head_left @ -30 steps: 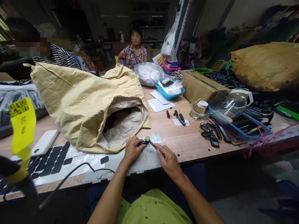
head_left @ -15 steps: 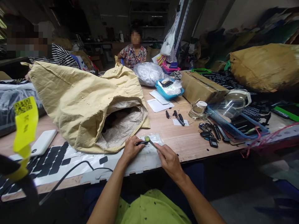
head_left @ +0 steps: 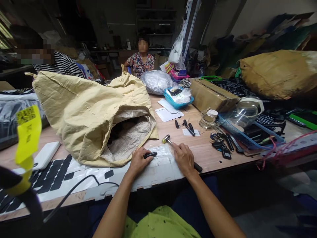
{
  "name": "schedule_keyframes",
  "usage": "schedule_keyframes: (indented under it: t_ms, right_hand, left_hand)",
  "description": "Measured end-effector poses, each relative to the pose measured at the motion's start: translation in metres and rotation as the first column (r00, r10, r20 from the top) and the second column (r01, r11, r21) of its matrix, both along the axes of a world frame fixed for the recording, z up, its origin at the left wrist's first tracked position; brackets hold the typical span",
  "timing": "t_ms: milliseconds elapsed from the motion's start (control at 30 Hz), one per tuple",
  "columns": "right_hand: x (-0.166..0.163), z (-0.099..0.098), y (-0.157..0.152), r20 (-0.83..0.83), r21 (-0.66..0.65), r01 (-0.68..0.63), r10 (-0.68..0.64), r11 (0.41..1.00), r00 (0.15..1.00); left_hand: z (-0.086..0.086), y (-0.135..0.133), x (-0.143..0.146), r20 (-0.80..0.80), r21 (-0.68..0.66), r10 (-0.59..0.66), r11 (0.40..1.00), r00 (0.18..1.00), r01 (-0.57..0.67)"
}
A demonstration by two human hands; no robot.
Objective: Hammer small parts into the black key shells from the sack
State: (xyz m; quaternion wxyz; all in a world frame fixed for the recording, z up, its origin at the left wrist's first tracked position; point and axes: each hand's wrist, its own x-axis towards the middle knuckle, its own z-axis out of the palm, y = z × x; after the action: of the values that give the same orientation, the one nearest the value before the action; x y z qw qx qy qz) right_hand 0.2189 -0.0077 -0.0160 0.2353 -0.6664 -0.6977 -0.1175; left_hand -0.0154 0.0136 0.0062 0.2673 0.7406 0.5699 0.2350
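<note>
One hammer point(head_left: 166, 139), one slim black piece point(head_left: 151, 154)

Black piece is short and stick-like, pinched between thumb and fingers of the left hand point(head_left: 139, 161) over a pale sheet point(head_left: 158, 175) at the near edge of the worktop point(head_left: 206, 150). Hammer has a yellowish face, a shiny shaft and a dark grip poking out past the right hand point(head_left: 183, 159); that hand covers the middle, can't tell how tightly. Worktop is light wood grain, cream bag point(head_left: 86, 109) gaping open just beyond the left hand, keys point(head_left: 218, 144) off to the right. Room's dim: shelves point(head_left: 156, 20) at the back, one person in a patterned shirt point(head_left: 142, 62), another in stripes point(head_left: 64, 63).
</note>
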Motion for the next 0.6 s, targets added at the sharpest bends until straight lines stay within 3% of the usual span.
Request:
schedule_keyframes:
  t_ms: [133,200,300,367,467,533,600]
  right_hand:
    - [-0.002,-0.006,0.001,0.035,0.016,0.017,-0.018,1.0,0.999]
    - [-0.004,-0.006,0.0,0.044,0.019,0.022,-0.023,1.0,0.999]
    - [-0.004,-0.005,0.0,0.057,0.005,0.028,-0.028,1.0,0.998]
    - [-0.004,-0.005,0.0,0.067,-0.008,0.034,-0.034,0.999,0.997]
    - [-0.005,-0.005,0.0,0.075,-0.014,0.047,-0.045,0.999,0.996]
    - [-0.005,-0.005,0.0,0.075,-0.006,0.051,-0.05,0.999,0.996]
    - [-0.006,-0.006,0.0,0.077,0.007,0.049,-0.049,0.999,0.996]
  left_hand:
    - [0.001,-0.001,0.001,0.017,-0.007,0.023,1.0,1.0,-0.023]
    - [0.008,-0.011,0.003,0.102,0.002,0.008,1.0,0.995,-0.008]
    - [0.024,-0.044,0.009,0.318,-0.066,-0.134,0.984,0.938,0.163]
    - [0.027,-0.073,0.015,0.439,-0.211,-0.243,0.908,0.865,0.362]
    - [0.003,-0.109,0.025,0.483,-0.438,-0.297,0.733,0.824,0.52]
    - [-0.028,-0.119,0.03,0.395,-0.538,-0.261,0.711,0.881,0.452]
    - [-0.06,-0.116,0.035,0.268,-0.593,-0.199,0.737,0.943,0.324]
